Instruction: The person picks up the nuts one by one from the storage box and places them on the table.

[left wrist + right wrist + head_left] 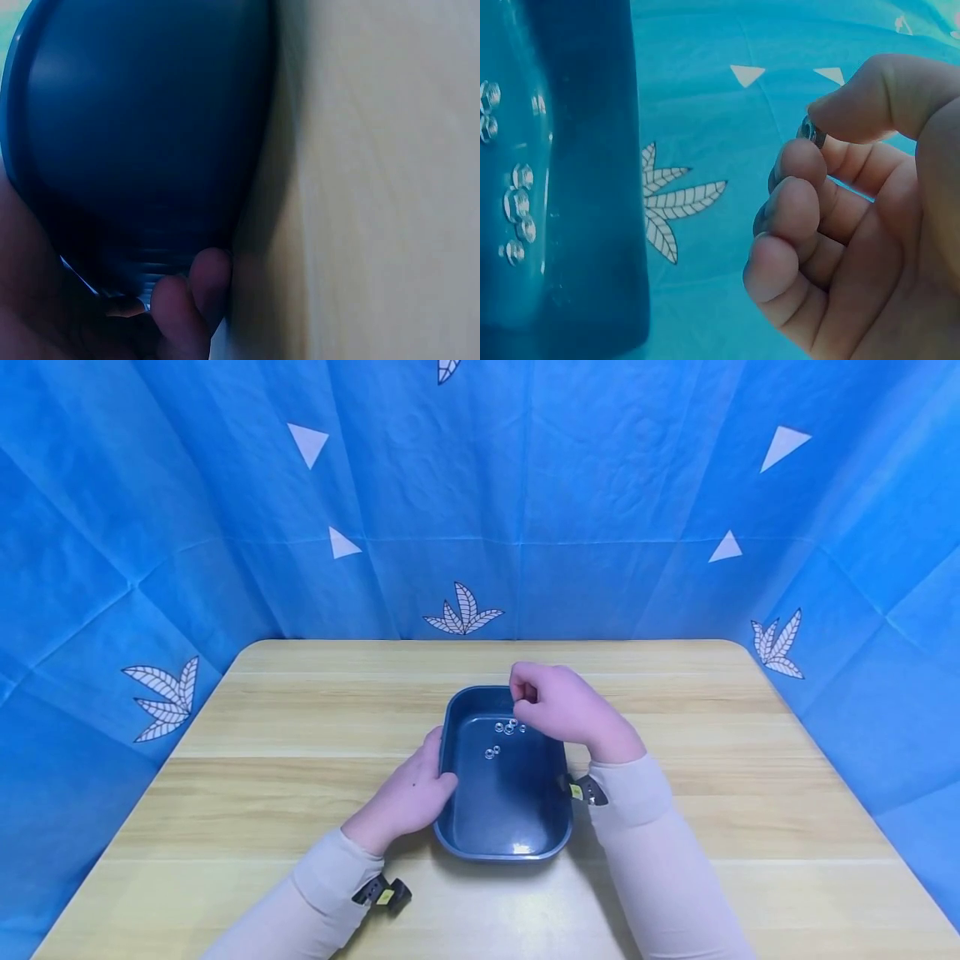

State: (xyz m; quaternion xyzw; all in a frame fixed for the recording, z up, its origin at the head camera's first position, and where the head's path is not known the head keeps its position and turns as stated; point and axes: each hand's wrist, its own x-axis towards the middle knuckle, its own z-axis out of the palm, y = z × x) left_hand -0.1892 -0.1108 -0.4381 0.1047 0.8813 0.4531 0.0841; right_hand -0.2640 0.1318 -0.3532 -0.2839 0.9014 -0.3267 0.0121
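Observation:
A dark blue rectangular plastic tub (pixel 501 814) stands on the table with several small shiny flange nuts (pixel 509 729) lying on its floor toward the far end. My left hand (pixel 408 797) grips the tub's left side, thumb over the rim. In the left wrist view, its fingers (pixel 210 277) lie against the outer wall. Above the tub's far right corner is my right hand (pixel 566 710), with curled fingers. The right wrist view shows one metal flange nut (pixel 811 131) pinched between thumb and index fingertip. More nuts (pixel 517 202) appear inside the tub there.
The wooden table (pixel 300 718) extends around the tub on all sides. Behind it and at both sides hangs a blue curtain (pixel 600 485) with white triangles and leaf prints. Dark straps with small devices (pixel 390 893) sit at both wrists, over light sleeves.

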